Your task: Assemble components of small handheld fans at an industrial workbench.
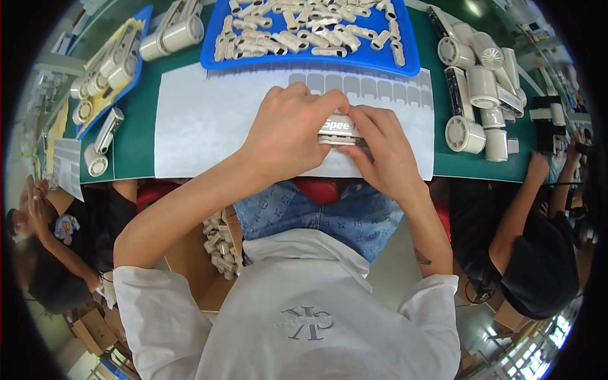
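My left hand (292,130) and my right hand (387,152) grip a white plastic housing (341,125) between them. It is held level above a white paper sheet (209,120) printed with grey shapes. The left fingers close on its left end, partly covering it. On the other side, the right index finger presses the top right and the thumb lies along the lower edge. A thin gap or seam runs along the near side of the housing. Just beyond the hands stands a blue tray (409,44) with many small white plastic pieces (326,38).
White cylindrical fan-like units (483,87) stack at the right of the green table (136,142). More units lie at the left, some in another blue tray (137,69). Below sits a cardboard box (190,272) of white parts. Co-workers sit on both sides.
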Available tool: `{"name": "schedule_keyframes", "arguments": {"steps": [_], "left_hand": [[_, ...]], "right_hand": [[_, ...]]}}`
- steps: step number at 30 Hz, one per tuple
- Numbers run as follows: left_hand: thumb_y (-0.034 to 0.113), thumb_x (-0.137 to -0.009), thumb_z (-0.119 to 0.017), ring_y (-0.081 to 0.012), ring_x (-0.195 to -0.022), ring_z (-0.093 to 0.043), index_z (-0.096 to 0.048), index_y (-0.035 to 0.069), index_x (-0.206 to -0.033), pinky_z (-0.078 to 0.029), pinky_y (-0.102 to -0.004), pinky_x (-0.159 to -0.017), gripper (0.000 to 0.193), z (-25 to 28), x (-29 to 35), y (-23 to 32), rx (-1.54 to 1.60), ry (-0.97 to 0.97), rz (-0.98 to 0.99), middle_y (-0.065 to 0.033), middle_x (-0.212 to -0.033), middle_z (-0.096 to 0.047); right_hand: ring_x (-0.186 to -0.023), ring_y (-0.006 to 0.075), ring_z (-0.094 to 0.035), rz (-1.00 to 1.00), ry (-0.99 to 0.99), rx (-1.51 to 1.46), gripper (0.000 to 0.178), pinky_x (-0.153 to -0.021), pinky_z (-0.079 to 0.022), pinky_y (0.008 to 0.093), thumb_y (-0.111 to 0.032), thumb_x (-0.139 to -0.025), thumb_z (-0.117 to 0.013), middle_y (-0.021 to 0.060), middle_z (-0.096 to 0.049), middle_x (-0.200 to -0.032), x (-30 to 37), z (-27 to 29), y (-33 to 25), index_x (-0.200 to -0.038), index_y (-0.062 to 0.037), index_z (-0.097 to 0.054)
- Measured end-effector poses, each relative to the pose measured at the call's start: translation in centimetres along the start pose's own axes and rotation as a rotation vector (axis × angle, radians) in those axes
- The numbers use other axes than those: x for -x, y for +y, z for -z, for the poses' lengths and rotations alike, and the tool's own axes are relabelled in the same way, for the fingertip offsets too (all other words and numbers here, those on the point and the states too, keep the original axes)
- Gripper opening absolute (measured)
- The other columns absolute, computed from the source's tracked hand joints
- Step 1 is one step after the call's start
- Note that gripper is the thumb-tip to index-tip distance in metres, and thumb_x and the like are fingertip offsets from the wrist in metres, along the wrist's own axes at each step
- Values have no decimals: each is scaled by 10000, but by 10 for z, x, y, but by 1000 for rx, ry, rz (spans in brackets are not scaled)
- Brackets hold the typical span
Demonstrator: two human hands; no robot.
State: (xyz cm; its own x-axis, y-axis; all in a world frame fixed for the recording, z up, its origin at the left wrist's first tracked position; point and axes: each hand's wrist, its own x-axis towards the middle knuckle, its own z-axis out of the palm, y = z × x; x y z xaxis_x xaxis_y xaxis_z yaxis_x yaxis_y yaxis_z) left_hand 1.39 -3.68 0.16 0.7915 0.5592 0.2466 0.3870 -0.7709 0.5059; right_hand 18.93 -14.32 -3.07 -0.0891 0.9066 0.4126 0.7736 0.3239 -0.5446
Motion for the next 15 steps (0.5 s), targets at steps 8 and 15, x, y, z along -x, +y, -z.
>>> {"name": "schedule_keyframes", "arguments": {"steps": [8,15], "left_hand": [[120,-645,-859,-302,-832,-624,-678,133,-986,-485,-401,-727,387,-5,1,-2,47,11,102,-65,-891,-709],[214,-656,-885,-276,-893,-633,-661,138,-1044,-474,-399,-800,454,0,2,-2,15,-8,28,-44,-945,-715]], "right_hand": [[-1059,341,-578,-262,-73,-307,538,-918,-476,393,-53,-732,-802,140,-652,-1156,-9,8,-3,-1244,-29,-639],[-1035,339,-571,-79,-89,-128,498,-903,-480,404,-167,-814,-772,146,-620,-1138,-9,8,5,-1262,-19,-613]]}}
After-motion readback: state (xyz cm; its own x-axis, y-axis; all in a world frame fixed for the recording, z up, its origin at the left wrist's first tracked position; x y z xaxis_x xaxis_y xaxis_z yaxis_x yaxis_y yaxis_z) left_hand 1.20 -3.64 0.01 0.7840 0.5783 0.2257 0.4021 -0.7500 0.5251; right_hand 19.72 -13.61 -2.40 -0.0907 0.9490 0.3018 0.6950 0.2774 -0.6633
